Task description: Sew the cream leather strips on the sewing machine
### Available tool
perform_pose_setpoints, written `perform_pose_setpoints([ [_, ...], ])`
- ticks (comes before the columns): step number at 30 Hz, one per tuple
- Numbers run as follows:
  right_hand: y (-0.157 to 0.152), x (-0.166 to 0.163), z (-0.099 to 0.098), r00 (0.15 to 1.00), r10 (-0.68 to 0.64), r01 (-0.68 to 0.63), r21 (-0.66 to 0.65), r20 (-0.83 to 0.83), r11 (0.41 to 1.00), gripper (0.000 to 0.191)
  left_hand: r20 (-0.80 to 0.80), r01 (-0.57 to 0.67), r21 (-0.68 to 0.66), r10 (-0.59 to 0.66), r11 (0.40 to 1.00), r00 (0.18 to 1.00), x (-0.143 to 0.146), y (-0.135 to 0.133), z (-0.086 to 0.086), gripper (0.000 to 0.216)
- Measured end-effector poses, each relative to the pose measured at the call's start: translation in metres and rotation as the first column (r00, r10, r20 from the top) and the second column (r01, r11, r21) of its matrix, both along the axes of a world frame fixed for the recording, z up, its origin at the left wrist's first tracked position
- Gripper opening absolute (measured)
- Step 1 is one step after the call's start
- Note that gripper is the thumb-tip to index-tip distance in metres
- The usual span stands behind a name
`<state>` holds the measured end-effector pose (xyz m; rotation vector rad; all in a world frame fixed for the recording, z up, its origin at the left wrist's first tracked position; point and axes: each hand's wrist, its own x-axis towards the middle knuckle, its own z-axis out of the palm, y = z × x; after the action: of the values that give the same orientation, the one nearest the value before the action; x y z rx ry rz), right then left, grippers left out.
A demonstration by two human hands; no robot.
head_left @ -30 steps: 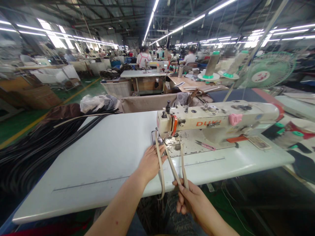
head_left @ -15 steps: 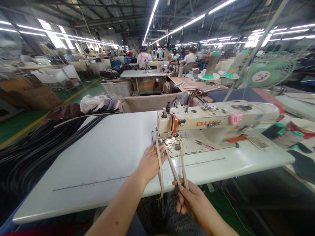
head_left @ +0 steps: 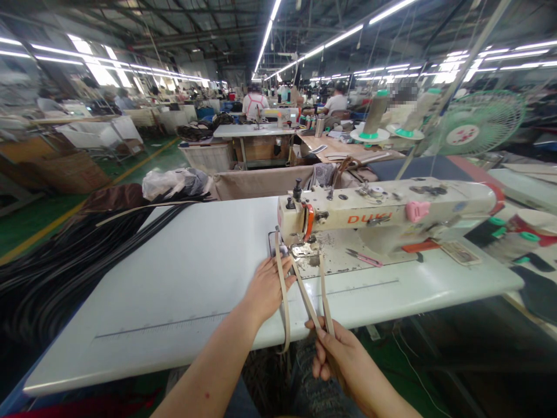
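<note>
A narrow beige strap [head_left: 307, 295] runs from beneath the presser foot of the sewing machine [head_left: 348, 217] down toward me. My right hand [head_left: 333, 351] pinches it at the table's front edge; a second length rises from that hand to the machine bed. My left hand [head_left: 266, 288] lies flat on the white table [head_left: 183, 273], fingers stretched toward the needle area. Across the back of that hand passes another length of strap, looping over the table edge. The left fingertips are close to the presser foot; whether they press on the strap is partly hidden.
Pink-handled thread snips [head_left: 364, 258] lie on the machine bed. Black strips [head_left: 65, 273] are heaped along the table's left side. Thread cones [head_left: 374, 119] and a green fan [head_left: 478, 125] stand behind the machine at right. Several people sit at work farther back.
</note>
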<state>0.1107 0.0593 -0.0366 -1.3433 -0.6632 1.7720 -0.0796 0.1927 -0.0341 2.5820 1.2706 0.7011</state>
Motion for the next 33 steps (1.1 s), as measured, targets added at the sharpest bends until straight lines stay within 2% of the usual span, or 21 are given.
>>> perform_pose_setpoints([
  [2,0.0,0.0,0.001,1.0,-0.002,0.002,0.001,-0.003,1.0,0.067,-0.062,-0.008,0.027,0.009,1.0,0.998,0.0,0.0,0.0,0.045],
  [13,-0.001,-0.001,-0.001,1.0,-0.029,0.029,-0.018,-0.01,0.999,0.069,-0.089,-0.024,0.037,0.027,0.999,0.996,0.001,-0.002,0.002,0.046],
  [22,-0.007,-0.004,0.02,0.998,-0.057,0.056,0.048,0.029,0.997,0.053,-0.06,-0.035,0.009,0.036,0.999,0.998,0.001,-0.002,0.004,0.046],
  [30,-0.003,0.001,0.003,0.998,-0.038,0.036,0.04,0.055,0.999,0.062,-0.041,-0.011,0.046,0.013,0.999,0.999,0.0,-0.001,0.005,0.045],
  [33,-0.002,0.0,0.005,0.997,-0.027,0.025,0.034,0.067,0.999,0.063,-0.031,-0.022,0.051,0.024,0.998,0.999,0.0,-0.001,0.004,0.046],
])
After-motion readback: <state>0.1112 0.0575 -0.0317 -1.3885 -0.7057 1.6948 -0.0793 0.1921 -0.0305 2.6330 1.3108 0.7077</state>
